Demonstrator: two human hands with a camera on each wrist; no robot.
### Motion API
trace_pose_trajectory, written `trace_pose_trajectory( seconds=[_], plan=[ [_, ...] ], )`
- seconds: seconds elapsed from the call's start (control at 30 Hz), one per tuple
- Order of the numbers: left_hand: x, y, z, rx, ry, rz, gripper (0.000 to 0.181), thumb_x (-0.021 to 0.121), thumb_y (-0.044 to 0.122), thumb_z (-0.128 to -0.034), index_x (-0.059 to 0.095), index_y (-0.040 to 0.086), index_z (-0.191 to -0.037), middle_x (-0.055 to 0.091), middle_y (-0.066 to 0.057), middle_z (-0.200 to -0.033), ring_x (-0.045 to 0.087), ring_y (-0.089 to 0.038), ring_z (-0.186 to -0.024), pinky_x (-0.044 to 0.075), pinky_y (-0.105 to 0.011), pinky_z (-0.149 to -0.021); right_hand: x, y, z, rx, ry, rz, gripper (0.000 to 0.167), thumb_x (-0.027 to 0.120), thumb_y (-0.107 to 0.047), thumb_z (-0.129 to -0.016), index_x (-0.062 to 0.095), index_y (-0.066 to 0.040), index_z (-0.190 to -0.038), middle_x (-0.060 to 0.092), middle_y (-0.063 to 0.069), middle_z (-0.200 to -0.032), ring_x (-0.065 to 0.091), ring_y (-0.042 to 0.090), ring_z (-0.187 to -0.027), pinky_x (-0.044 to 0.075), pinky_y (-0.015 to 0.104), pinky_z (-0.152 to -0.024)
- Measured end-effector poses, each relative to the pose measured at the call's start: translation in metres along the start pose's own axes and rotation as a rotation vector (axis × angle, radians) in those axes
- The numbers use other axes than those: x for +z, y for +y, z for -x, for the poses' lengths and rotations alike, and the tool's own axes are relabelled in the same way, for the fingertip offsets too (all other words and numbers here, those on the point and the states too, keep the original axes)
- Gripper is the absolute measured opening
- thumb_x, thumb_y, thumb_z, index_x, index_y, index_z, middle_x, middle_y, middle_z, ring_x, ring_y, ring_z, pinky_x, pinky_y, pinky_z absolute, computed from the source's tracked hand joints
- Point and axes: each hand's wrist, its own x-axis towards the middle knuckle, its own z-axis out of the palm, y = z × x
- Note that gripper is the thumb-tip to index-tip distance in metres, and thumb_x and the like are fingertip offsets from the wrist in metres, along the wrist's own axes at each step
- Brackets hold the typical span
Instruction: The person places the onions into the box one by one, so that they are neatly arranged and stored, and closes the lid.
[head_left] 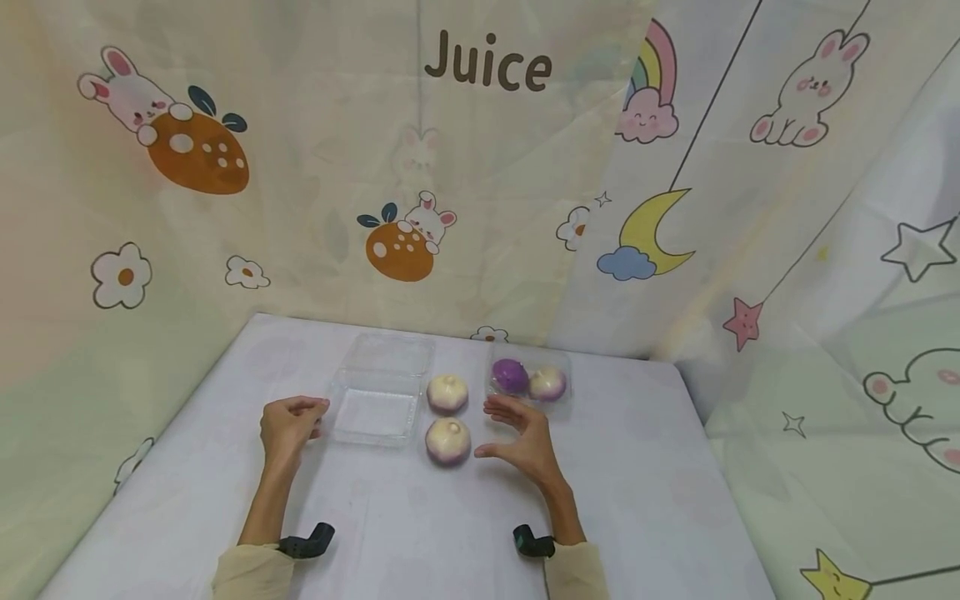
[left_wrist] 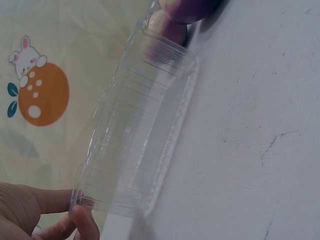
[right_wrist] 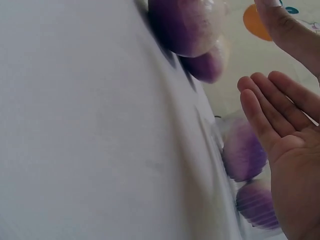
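Observation:
My left hand [head_left: 291, 425] pinches the left rim of a clear plastic clamshell box [head_left: 377, 414]; its lid [head_left: 386, 357] is folded back behind it. In the left wrist view, the thumb and fingers [left_wrist: 86, 222] grip the box's edge. Two round purple-and-cream vegetables, like turnips, sit right of the box: a rear one [head_left: 447, 393] and a front one [head_left: 448, 442]. Just to their right is my right hand [head_left: 527, 442], fingers spread apart from the thumb and holding nothing. In the right wrist view, its palm [right_wrist: 300, 170] is bare.
Behind the right hand, a second clear box [head_left: 567, 392] contains a purple round vegetable [head_left: 510, 376] and a purple-and-cream one [head_left: 548, 383]. A white cloth covers the table [head_left: 630, 483]. A printed curtain [head_left: 315, 208] hangs along the back and sides.

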Motion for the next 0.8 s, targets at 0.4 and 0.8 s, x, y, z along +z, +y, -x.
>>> trace_pose_trajectory(
  seconds=[0.4,0.8],
  plan=[
    [0.001,-0.003,-0.001,-0.008,-0.004,0.002,0.023,0.077,0.014,-0.0992,0.080,-0.007,-0.110,0.080,-0.026,-0.098,0.073,-0.016,-0.070,0.063,-0.020,-0.056,0.020,0.008,0.001,0.040,-0.016,-0.001,0.098,0.104,0.004,-0.060,0.059,0.013,-0.146,0.066,0.034,-0.144,0.070,0.049,-0.131,0.057,0.041,-0.117],
    [0.000,-0.003,-0.002,-0.012,0.004,0.006,0.024,0.078,0.015,-0.0988,0.080,-0.006,-0.110,0.080,-0.024,-0.095,0.071,-0.014,-0.067,0.063,-0.021,-0.055,0.033,0.013,0.001,0.051,-0.044,-0.006,0.100,0.104,-0.002,-0.063,0.055,0.013,-0.149,0.065,0.034,-0.146,0.068,0.050,-0.134,0.056,0.042,-0.119]
  ],
)
